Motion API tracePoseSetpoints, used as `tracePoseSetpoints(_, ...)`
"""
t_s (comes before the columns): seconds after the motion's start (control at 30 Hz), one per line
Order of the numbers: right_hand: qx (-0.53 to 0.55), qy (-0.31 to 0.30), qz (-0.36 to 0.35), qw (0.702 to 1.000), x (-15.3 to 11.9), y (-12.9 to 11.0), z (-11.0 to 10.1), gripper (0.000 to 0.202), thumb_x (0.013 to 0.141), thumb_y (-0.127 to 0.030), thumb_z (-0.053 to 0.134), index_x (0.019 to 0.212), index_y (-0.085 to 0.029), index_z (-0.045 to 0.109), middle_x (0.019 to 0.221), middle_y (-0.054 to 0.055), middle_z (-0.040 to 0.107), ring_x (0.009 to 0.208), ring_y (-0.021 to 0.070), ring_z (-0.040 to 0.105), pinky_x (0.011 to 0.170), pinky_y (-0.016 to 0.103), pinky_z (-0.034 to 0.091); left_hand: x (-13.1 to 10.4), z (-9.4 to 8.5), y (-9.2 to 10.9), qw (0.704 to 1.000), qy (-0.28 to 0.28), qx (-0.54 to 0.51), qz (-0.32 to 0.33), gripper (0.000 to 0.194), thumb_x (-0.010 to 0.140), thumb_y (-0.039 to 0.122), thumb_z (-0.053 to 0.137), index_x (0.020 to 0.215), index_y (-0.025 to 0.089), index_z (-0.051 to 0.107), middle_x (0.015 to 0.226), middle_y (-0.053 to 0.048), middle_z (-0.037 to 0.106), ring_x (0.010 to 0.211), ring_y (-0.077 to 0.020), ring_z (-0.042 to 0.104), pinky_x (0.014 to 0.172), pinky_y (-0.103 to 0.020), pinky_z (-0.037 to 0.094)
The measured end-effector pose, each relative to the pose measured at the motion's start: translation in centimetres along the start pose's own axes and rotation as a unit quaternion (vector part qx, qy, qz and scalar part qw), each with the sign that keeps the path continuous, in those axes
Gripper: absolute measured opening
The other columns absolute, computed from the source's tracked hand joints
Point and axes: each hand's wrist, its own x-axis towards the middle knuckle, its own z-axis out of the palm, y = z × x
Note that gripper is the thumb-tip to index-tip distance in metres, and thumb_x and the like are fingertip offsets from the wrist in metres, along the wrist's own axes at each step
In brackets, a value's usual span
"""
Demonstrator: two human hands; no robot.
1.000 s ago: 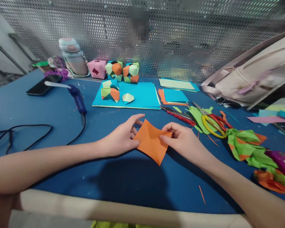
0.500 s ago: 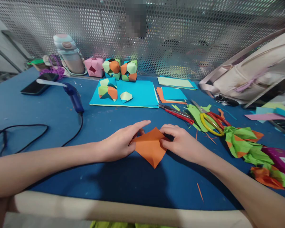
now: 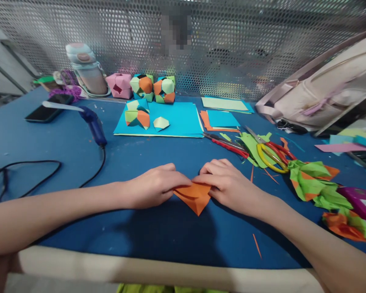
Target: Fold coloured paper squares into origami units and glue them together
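Orange paper (image 3: pixel 199 200) seems light, thin and easily creased, best held by its edges; left hand (image 3: pixel 154 186) and right hand (image 3: pixel 233 184) hold opposite sides, fingers (image 3: pixel 178 179) curled closed.

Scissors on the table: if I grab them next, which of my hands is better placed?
Right hand, probably. The scissors lie on its side, ahead of it, while the left hand is across the orange paper from them. Both hands are on that paper, so either must let go first.
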Motion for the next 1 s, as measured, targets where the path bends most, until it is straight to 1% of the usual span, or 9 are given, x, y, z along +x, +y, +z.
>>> tracePoseSetpoints(0.1, -0.026, 0.001, -0.019, 0.999, 0.0, 0.1, -0.3, 0.032, 0.082, -0.005, 0.046, 0.099, -0.02, 0.068, 0.085, 0.006, 0.06, 0.083, 0.0191, 0.049, 0.075, 0.034, 0.031, 0.0, -0.1, 0.1, 0.999, -0.002, 0.017, 0.027, 0.03, 0.087, 0.007, 0.036, 0.108, 0.012, 0.058, 0.106, -0.008, 0.067, 0.081, -0.0149, 0.053, 0.078, -0.027, 0.041)
tracePoseSetpoints(0.17, -0.052, 0.003, -0.026, 0.998, -0.1, 0.1, -0.7, 0.03, 0.083, -0.005, 0.045, 0.093, -0.02, 0.069, 0.083, 0.006, 0.061, 0.081, 0.0189, 0.049, 0.075, 0.034, 0.031, 0.0, -0.1, 0.1, 0.999, -0.008, 0.028, 0.031, 0.032, 0.086, 0.006, 0.036, 0.108, 0.012, 0.058, 0.106, -0.009, 0.067, 0.08, -0.015, 0.054, 0.077, -0.027, 0.041)
tracePoseSetpoints(0.27, -0.085, -0.01, -0.028, 0.996, -0.2, 0.2, -1.4, 0.026, 0.083, -0.008, 0.047, 0.084, -0.02, 0.071, 0.08, 0.006, 0.063, 0.078, 0.0182, 0.05, 0.075, 0.034, 0.03, 0.0, -0.3, 0.1, 0.999, -0.019, 0.043, 0.022, 0.034, 0.084, 0.004, 0.036, 0.11, 0.013, 0.056, 0.103, -0.009, 0.067, 0.079, -0.0157, 0.053, 0.076, -0.027, 0.042)
tracePoseSetpoints(0.4, -0.121, -0.04, -0.016, 0.992, -0.4, 0.1, -2.2, 0.023, 0.083, -0.011, 0.05, 0.081, -0.02, 0.071, 0.077, 0.005, 0.064, 0.075, 0.0177, 0.052, 0.075, 0.035, 0.029, -0.1, -0.5, 0.1, 0.998, -0.032, 0.057, 0.01, 0.033, 0.085, 0.006, 0.036, 0.111, 0.012, 0.056, 0.1, -0.009, 0.067, 0.079, -0.0167, 0.052, 0.075, -0.028, 0.042)
tracePoseSetpoints(0.5, -0.132, -0.036, -0.008, 0.991, -0.5, 0.4, -2.4, 0.021, 0.082, -0.013, 0.05, 0.075, -0.019, 0.07, 0.075, 0.005, 0.064, 0.074, 0.0176, 0.052, 0.075, 0.036, 0.03, -0.2, -0.6, 0.1, 0.997, -0.031, 0.063, -0.004, 0.031, 0.085, 0.009, 0.037, 0.11, 0.014, 0.056, 0.098, -0.01, 0.066, 0.08, -0.0169, 0.052, 0.075, -0.027, 0.042)
tracePoseSetpoints(0.67, -0.038, -0.012, 0.035, 0.999, -0.3, 0.9, -2.0, 0.022, 0.084, -0.013, 0.046, 0.081, -0.02, 0.066, 0.081, 0.004, 0.067, 0.08, 0.0177, 0.057, 0.078, 0.036, 0.034, -0.1, -0.5, 0.3, 0.999, -0.003, 0.028, -0.038, 0.036, 0.081, 0.014, 0.045, 0.117, 0.014, 0.05, 0.096, -0.01, 0.062, 0.085, -0.0175, 0.053, 0.076, -0.028, 0.043)
tracePoseSetpoints(0.77, 0.05, 0.038, 0.087, 0.994, 0.0, 0.5, -1.8, 0.019, 0.085, -0.016, 0.047, 0.086, -0.02, 0.065, 0.086, 0.003, 0.068, 0.082, 0.0177, 0.059, 0.079, 0.035, 0.039, 0.2, -0.8, 0.9, 0.993, 0.013, -0.02, -0.118, 0.036, 0.077, 0.02, 0.052, 0.113, 0.014, 0.05, 0.094, -0.007, 0.061, 0.082, -0.0173, 0.055, 0.072, -0.027, 0.044)
tracePoseSetpoints(0.87, 0.136, 0.1, 0.138, 0.976, 0.4, -0.3, -1.7, 0.017, 0.084, -0.021, 0.048, 0.086, -0.021, 0.065, 0.087, 0.003, 0.068, 0.082, 0.0172, 0.06, 0.077, 0.033, 0.044, 0.5, -1.1, 1.5, 0.972, 0.035, -0.091, -0.212, 0.023, 0.077, 0.023, 0.05, 0.098, 0.016, 0.055, 0.084, -0.002, 0.061, 0.074, -0.0149, 0.056, 0.065, -0.025, 0.045)
tracePoseSetpoints(1.0, 0.247, 0.17, 0.21, 0.931, 0.6, -0.9, -1.4, 0.019, 0.081, -0.03, 0.053, 0.095, -0.02, 0.062, 0.092, 0.004, 0.067, 0.083, 0.0173, 0.061, 0.075, 0.032, 0.049, 0.5, -0.9, 1.6, 0.939, 0.087, -0.208, -0.258, 0.018, 0.078, 0.022, 0.048, 0.092, 0.017, 0.058, 0.085, 0.0, 0.063, 0.077, -0.0149, 0.058, 0.064, -0.023, 0.047)
